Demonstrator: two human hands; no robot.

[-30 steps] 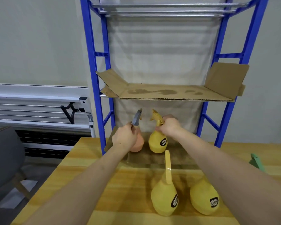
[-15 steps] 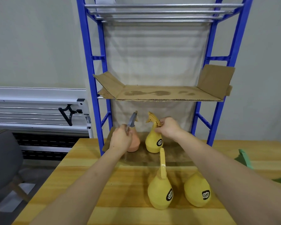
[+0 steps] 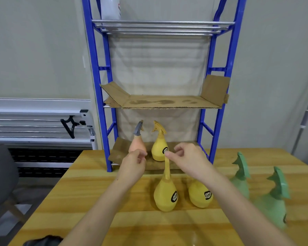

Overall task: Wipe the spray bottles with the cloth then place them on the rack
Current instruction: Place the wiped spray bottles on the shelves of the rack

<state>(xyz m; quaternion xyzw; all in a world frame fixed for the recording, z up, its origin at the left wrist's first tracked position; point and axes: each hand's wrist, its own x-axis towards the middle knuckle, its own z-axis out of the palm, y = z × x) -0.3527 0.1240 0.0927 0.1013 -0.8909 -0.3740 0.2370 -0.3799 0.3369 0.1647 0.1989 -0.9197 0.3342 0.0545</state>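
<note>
Both hands have let go and pulled back from the rack (image 3: pixel 94 86). The orange bottle (image 3: pixel 137 146) and a yellow bottle (image 3: pixel 160 148) now stand upright side by side on the rack's bottom shelf, toward its left end, on cardboard. So two bottles read as placed.

Left hand (image 3: pixel 132 166) hovers just in front of the orange bottle, fingers loosely curled, holding nothing. Right hand (image 3: pixel 190 162) is just right of the shelved yellow bottle, fingers relaxed, empty; its fingertips appear near the tall trigger of the front yellow bottle (image 3: pixel 165 196), contact unclear.

Left to do, by the look of it: that front bottle and second yellow bottle (image 3: pixel 200 195) mid-surface, plus two green bottles (image 3: pixel 267 197) by the surface's right edge. A dark thing (image 3: pixel 43 241) at the near-left edge may be the cloth, too cropped to tell.
</note>
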